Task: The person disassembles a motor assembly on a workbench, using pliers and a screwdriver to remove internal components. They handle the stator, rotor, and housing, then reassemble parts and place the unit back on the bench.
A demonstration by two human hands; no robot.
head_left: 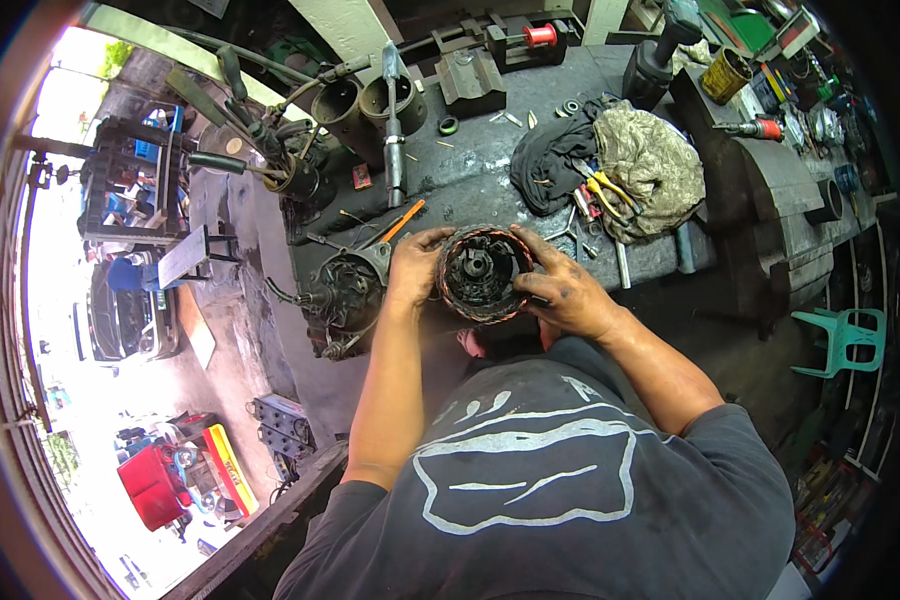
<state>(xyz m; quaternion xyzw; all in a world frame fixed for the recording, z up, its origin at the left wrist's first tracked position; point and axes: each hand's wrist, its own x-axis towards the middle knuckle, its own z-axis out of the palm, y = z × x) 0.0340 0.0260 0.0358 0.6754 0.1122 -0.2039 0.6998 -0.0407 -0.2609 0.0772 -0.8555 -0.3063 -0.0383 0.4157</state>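
Note:
Between my two hands is an alternator stator (444, 284), a round part with copper windings about its rim and dark metal pieces inside. My left hand (417, 264) grips its left side, with the fingertips at the upper edge. My right hand (573, 297) holds the right side, its thumb and a finger reaching over the rim. To the left of my left hand lies a dark alternator housing (346, 292) with a cable coming off it. An orange-handled tool (404, 221) rests just beyond that housing.
Rags (650, 170) and yellow-handled pliers (610, 192) lie at the right of the metal bench. A metal vise (470, 80) stands at the back, beside cans (390, 100) of tools. A green plastic chair (845, 340) is on the floor at right.

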